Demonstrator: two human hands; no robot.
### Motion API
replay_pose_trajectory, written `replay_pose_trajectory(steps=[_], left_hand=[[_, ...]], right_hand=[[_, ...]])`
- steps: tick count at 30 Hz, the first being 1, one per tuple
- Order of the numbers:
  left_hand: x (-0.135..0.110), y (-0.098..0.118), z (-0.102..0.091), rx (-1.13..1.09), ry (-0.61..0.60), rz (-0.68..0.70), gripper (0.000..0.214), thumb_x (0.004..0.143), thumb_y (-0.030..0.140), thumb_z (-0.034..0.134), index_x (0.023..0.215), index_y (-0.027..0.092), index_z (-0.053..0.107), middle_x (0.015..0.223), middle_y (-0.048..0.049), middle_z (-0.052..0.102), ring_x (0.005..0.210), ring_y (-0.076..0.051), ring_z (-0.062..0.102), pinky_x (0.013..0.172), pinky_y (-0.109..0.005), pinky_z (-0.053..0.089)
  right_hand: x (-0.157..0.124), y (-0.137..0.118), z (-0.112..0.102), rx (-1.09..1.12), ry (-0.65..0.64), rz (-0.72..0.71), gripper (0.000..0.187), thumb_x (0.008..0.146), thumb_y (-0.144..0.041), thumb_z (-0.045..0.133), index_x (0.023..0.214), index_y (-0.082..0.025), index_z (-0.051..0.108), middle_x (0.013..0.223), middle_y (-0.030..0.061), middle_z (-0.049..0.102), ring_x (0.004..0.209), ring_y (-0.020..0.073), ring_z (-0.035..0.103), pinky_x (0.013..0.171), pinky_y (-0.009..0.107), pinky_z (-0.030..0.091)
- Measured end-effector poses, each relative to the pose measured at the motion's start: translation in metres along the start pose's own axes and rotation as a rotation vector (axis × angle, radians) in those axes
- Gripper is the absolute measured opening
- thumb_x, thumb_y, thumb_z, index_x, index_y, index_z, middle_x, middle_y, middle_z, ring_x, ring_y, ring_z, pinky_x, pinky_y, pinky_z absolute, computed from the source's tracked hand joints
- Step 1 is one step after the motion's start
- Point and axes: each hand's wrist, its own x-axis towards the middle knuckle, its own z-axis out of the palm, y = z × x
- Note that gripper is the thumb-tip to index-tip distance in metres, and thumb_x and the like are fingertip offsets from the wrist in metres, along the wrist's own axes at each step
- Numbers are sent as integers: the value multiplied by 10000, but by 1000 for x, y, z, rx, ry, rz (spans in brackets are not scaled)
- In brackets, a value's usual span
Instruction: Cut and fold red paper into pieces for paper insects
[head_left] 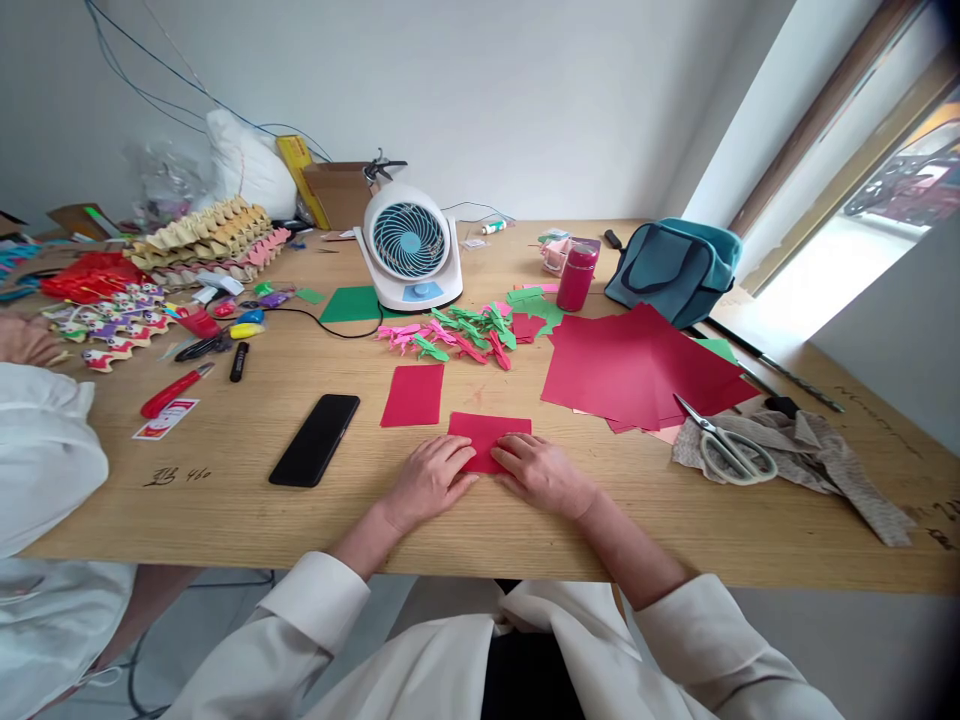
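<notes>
Red paper sheet (489, 430) lies flat on the desk (225, 500) near its front edge, straight ahead of the person. A spread stack of red sheets (637, 375) lies to its right, a black phone (315, 438) to its left, and a smaller red rectangle (412, 395) just beyond it on the left.

Pressing a crease here would go best, I judge, with 1 hand pinning the lined-up edges while the other rubs outward from the middle, so the sheet does not slide on the smooth wood.

Both forearms reach in from the front edge, wrists low. The left hand (429, 482) rests palm down, fingertips on the sheet's near left corner. The right hand (541, 472) mirrors it on the near right edge. Neither hand grips: the fingers of both lie extended and flat, pressing down on the paper.
</notes>
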Motion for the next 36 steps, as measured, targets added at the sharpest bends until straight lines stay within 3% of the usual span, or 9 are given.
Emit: replay_pose_trajectory(steps=[6, 12, 17, 20, 24, 27, 31, 36], left_hand=[[3, -7, 0, -20, 49, -8, 234, 960, 201, 455, 1067, 199, 664, 1115, -77, 702, 1067, -214, 621, 950, -401, 481], [7, -5, 1, -105, 3, -59, 239, 928, 274, 532, 1128, 197, 639, 1159, -94, 673, 1098, -229, 603, 981, -409, 475], [10, -5, 4, -189, -10, -170, 226, 920, 257, 526, 1102, 192, 643, 1227, -99, 630, 1158, -232, 575, 1026, -406, 454], [22, -10, -3, -311, -66, -245, 213, 910, 227, 519, 1069, 193, 657, 1192, -86, 642, 1117, -211, 604, 997, -368, 472], [45, -19, -16, -418, -231, -302, 219, 861, 259, 584, 1046, 197, 682, 1107, -66, 691, 1034, -224, 647, 924, -353, 503], [62, -27, -17, -380, -240, -335, 221, 865, 268, 578, 1041, 194, 689, 1099, -71, 699, 1026, -237, 648, 940, -365, 488], [78, -31, -3, -210, -218, -342, 397, 846, 314, 627, 1211, 158, 618, 1235, -128, 621, 1162, -281, 568, 1019, -406, 427], [91, -29, 10, -70, -358, -410, 711, 639, 498, 796, 1248, 199, 583, 1314, -165, 530, 1219, -389, 482, 977, -507, 415]], right_hand=[[1, -1, 0, -42, 8, 28, 252, 993, -130, 378, 1025, -155, 627, 961, 111, 651, 877, 209, 602, 769, 324, 473], [1, -2, -3, -17, 16, 44, 245, 992, -323, 465, 1122, -182, 617, 1050, 115, 649, 973, 229, 584, 818, 346, 462], [3, -1, -2, -57, -12, 86, 224, 999, -262, 447, 1107, -188, 628, 1057, 113, 645, 978, 225, 572, 830, 343, 458], [2, 2, 2, -84, -15, 69, 217, 995, -182, 427, 1064, -184, 633, 1049, 111, 640, 961, 217, 570, 807, 331, 450], [1, 6, 4, -132, -2, 50, 235, 991, -142, 407, 976, -169, 640, 978, 103, 647, 875, 217, 564, 760, 344, 429], [1, 7, 2, -125, 37, 81, 223, 990, -161, 419, 949, -179, 637, 948, 101, 648, 855, 221, 557, 766, 354, 417], [1, 9, -3, -47, 136, 209, 173, 983, -272, 468, 1032, -195, 616, 1045, 111, 640, 934, 243, 563, 828, 369, 435], [-4, 22, -2, 81, 260, 413, 181, 958, -248, 477, 1091, -213, 594, 1032, 107, 624, 947, 253, 585, 831, 378, 479]])
